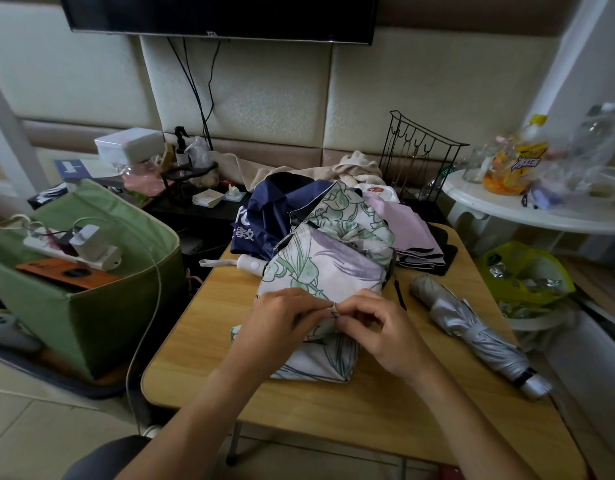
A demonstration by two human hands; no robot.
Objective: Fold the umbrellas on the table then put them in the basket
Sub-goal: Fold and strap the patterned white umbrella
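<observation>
At the left of the frame stands a green fabric basket (91,299), with a white power strip (56,249) and a plugged-in white charger (86,239) lying across its open top. Right of it, in the lower middle, is the wooden table (368,403). On its far side, just left of centre, lies a crumpled navy umbrella (264,216), and a white handle (248,263) pokes out leftward from under the floral umbrella (319,268), which sprawls loosely through the centre of the frame. The left hand (285,318) rests on the floral fabric with its fingers curled, pinching a small fold of it. Its fingertips meet those of the right hand (375,327), which pinches the same fold from the other side. Beyond them, right of centre, a pink umbrella (410,233) lies flattened on the table's far edge. At lower right a silver umbrella (472,330) lies rolled and strapped, apart from the others. In the upper right, a white round side table (506,206) carries bottles.
</observation>
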